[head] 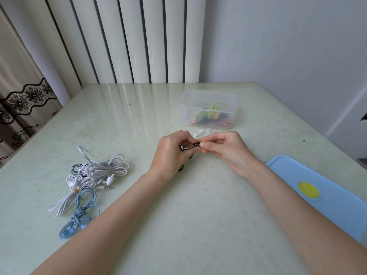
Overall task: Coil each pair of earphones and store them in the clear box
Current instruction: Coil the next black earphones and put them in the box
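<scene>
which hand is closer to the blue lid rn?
Right. The right hand is just up and left of the blue lid, pinching the black earphones. The left hand grips the same cable further left, on the far side from the lid.

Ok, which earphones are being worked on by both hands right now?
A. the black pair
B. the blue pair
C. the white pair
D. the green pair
A: the left hand and right hand both pinch the black earphones above the table, while the white earphones and blue earphones lie untouched at left and a green pair already sits in the clear box.
</scene>
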`<move>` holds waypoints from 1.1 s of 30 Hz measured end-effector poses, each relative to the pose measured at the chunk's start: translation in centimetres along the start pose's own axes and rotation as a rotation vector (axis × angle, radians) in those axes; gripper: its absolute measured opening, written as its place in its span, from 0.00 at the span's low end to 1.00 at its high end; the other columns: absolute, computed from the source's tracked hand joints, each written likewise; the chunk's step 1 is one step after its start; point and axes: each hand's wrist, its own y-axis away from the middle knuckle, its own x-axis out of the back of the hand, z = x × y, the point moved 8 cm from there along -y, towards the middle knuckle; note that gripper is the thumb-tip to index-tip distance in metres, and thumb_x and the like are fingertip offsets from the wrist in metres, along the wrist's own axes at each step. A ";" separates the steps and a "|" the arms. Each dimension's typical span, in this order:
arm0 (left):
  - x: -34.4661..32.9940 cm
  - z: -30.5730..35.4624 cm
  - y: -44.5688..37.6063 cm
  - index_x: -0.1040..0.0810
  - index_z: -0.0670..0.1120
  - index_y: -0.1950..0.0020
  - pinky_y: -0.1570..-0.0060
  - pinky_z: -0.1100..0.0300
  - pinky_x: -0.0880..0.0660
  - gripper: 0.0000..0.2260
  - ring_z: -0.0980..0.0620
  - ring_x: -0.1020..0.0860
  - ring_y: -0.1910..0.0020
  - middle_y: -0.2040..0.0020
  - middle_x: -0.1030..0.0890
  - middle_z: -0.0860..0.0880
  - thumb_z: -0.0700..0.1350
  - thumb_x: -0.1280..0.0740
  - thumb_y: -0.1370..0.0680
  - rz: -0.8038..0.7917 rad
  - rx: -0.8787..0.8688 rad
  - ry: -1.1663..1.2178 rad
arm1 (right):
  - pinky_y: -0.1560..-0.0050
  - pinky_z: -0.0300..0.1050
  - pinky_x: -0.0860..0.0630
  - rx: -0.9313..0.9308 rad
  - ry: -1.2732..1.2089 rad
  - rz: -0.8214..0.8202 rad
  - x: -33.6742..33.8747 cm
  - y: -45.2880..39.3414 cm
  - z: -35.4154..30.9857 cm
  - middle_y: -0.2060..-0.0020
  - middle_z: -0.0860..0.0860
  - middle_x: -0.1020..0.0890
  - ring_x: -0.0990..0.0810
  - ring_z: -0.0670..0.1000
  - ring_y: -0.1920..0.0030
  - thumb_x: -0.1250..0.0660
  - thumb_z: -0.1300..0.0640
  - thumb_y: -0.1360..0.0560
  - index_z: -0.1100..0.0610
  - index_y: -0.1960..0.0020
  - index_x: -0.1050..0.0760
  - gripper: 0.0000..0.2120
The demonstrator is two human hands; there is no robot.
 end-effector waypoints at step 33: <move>0.9 -0.9 -0.7 0.22 0.47 0.57 0.55 0.69 0.26 0.03 0.58 0.21 0.59 0.59 0.19 0.53 0.43 0.29 0.28 0.015 0.082 0.098 | 0.64 0.33 0.24 0.120 0.079 0.050 0.4 -0.2 -0.4 0.66 0.55 0.20 0.21 0.43 0.69 0.34 0.70 0.29 0.60 0.59 0.22 0.06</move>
